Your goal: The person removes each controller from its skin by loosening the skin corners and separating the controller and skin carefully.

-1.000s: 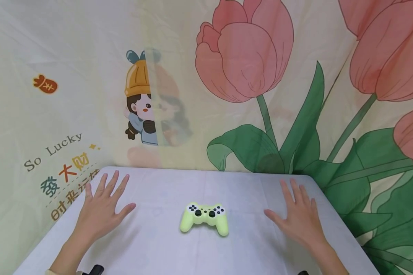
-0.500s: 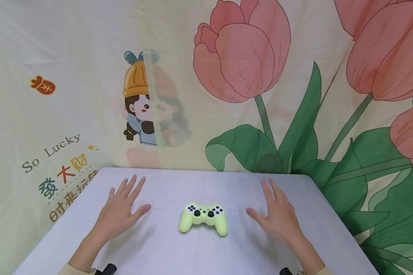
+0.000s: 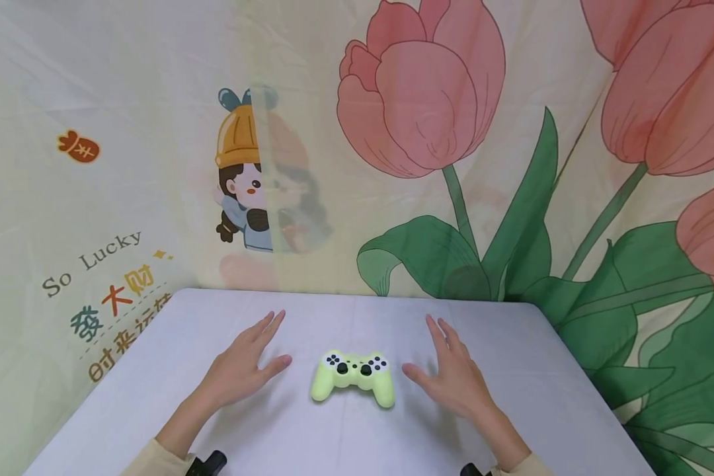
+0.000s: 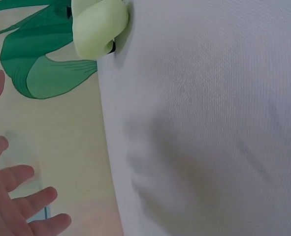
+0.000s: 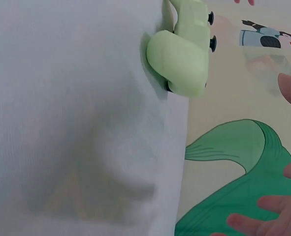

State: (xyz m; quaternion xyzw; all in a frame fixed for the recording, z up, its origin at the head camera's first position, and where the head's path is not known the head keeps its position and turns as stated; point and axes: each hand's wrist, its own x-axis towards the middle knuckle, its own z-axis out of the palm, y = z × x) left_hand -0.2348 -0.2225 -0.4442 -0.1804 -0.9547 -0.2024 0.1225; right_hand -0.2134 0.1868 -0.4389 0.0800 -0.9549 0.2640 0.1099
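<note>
A pale green game controller (image 3: 354,378) with black thumbsticks lies on the white-covered table, its two grips toward me. To its left my left hand (image 3: 238,373) hovers with fingers extended and thumb pointing at the controller. On the other side my right hand (image 3: 452,380) hovers likewise, a little nearer to it. Neither hand touches the controller. In the left wrist view part of the controller (image 4: 98,27) shows at the top, apart from the spread fingers (image 4: 37,201). One grip of the controller (image 5: 179,61) appears in the right wrist view, with fingertips (image 5: 243,223) at the lower right.
The table (image 3: 345,443) has a white cloth, and its far edge meets a hanging printed backdrop (image 3: 309,132) with tulips and a cartoon figure. Black devices (image 3: 208,464) sit at both wrists. Shadows of the hands fall on the cloth.
Both hands have moved inward from the table's sides toward the controller, the left going right and the right going left. The controller has stayed in place.
</note>
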